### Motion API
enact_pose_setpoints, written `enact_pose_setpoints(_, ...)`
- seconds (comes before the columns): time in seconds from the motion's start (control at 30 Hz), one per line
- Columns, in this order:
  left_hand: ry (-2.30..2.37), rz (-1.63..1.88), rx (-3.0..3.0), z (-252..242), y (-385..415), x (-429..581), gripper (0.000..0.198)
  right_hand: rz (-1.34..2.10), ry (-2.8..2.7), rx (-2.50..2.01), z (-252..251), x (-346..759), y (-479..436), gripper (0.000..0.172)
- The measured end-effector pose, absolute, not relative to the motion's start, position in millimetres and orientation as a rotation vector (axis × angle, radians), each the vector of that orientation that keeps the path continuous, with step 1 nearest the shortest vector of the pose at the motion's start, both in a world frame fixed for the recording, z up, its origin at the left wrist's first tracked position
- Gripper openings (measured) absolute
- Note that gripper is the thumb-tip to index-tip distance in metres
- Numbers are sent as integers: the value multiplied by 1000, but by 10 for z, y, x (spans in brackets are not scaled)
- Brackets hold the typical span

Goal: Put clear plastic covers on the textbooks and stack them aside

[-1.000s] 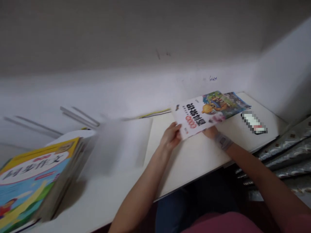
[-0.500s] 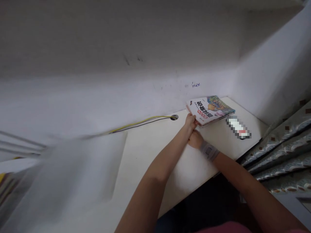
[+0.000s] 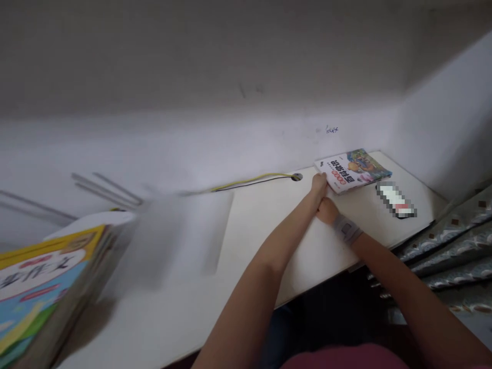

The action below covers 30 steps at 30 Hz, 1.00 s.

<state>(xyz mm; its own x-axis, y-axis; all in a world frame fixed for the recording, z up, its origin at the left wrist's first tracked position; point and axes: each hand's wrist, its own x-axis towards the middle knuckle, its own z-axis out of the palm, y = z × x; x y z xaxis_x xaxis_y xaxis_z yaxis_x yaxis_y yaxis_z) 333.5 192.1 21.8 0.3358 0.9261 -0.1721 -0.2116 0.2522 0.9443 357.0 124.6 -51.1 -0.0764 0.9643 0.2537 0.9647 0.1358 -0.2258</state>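
Note:
A thin stack of books (image 3: 342, 173) with a white, colourfully illustrated cover lies flat at the right end of the white desk (image 3: 253, 230). At its near left edge my left hand (image 3: 319, 185) is closed, the fingers curled by the books' corner. Just below, my right hand (image 3: 328, 211) is drawn against the left wrist, with a grey band around its own wrist. Its fingers are curled and partly hidden, so what they hold, if anything, cannot be seen. A phone-like object (image 3: 395, 200), blurred by pixels, lies to the right of the books.
A thick stack of books (image 3: 42, 287) with a yellow and blue cover stands at the left. Yellow and black cables (image 3: 253, 180) run along the wall to a round hole (image 3: 297, 177) in the desk. Patterned curtain-like fabric (image 3: 453, 256) hangs at the right.
My view has swung left, bringing the left book stack into sight and shifting everything rightward. Both hands stay by the thin stack's corner, and that stack has barely moved on the desk.

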Motion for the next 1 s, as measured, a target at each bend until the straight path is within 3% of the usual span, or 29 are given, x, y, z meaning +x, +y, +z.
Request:
enact_pose_setpoints(0.3,1015,973,1573,281,1267,1311,16,-244,-1818,-1913,-382,3760,1086,25)
enact_pose_setpoints(0.5,1549,700,2042,3,820,142,28,-278,-1589,-2017,-400,4042,1156,27)
enact_pose_setpoints(0.73,1971,519,2111,-24,922,-256,31,-221,-1757,-1889,-456,3939,1093,26)
enact_pose_setpoints(0.87,2041,358,2097,-42,1000,-286,25,-129,-2041,-1683,-504,3704,1029,17)
enact_pose_setpoints(1.0,2062,268,2064,44,1047,-354,21,-102,-2139,-1601,-492,3643,1026,19)
